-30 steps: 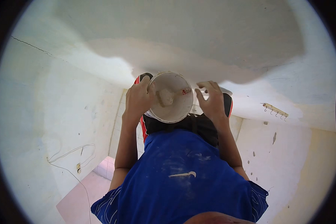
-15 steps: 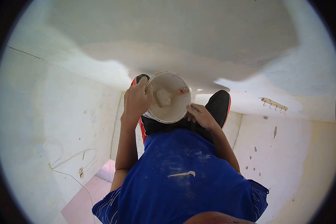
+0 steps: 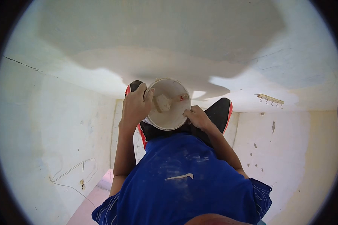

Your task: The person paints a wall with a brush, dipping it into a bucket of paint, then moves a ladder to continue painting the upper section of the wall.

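A round white bucket (image 3: 171, 122), pale residue smeared over its inside, rests above my lap between my knees, its mouth facing me. My left hand (image 3: 136, 105) is closed on the rim at the left, thumb and fingers around the edge. On the opposite side my right hand (image 3: 198, 117) pinches the lower right rim, with its fingertips at the edge. Inside the bucket lies a pale, angular patch or piece (image 3: 162, 102), and a small red-marked thing (image 3: 183, 98) shows near the right inner wall.
My knees in black trousers with red stripes (image 3: 223, 112) flank the bucket. A wall in front carries a large shadow. To the right is a hook rail (image 3: 270, 101) on the wall. Loose cable (image 3: 73, 165) and a socket (image 3: 82, 183) are at the left wall.
The bucket and both hands sit slightly lower in view, as the view has shifted a little. My right hand's fingertips now reach further over the rim. Both hands keep their hold.
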Tool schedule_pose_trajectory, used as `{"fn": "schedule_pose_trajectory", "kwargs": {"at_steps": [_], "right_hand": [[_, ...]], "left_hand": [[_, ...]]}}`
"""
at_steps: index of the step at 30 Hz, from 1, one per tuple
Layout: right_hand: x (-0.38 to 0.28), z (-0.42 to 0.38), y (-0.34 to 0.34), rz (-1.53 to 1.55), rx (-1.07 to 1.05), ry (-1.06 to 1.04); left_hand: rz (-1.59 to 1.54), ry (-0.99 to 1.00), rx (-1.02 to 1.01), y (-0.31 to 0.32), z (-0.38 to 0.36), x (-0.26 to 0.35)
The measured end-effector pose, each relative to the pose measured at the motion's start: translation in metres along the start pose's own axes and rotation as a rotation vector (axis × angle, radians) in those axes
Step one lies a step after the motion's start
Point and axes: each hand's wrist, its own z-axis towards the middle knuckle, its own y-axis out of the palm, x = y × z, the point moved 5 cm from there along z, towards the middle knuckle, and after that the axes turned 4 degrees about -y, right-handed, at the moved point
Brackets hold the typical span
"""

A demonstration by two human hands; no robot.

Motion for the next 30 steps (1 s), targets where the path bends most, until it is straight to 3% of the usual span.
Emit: {"fn": "schedule_pose_trajectory", "kwargs": {"at_steps": [3, 5, 13, 18, 24, 30], "right_hand": [[-0.005, -0.01, 0.003, 0.085, 0.032, 0.014], [-0.01, -0.018, 0.001, 0.088, 0.064, 0.019], [-0.014, -0.04, -0.026, -0.063, 0.117, 0.067], [0.001, -0.036, -0.036, -0.021, 0.103, 0.066], [-0.001, -0.027, -0.05, -0.031, 0.002, 0.078], [0.015, -0.013, -0.081, -0.123, -0.076, 0.095]], "left_hand": [[-0.133, -0.045, -0.073, -0.005, 0.0, -0.011], [-0.383, -0.071, -0.044, -0.007, -0.001, -0.029], [-0.505, -0.305, 0.03, -0.029, -0.006, -0.086], [-0.311, -0.357, 0.079, -0.026, -0.017, -0.124], [-0.124, -0.379, 0.02, -0.023, -0.017, -0.115], [-0.11, -0.345, 0.073, 0.035, 0.0, -0.116]]}}
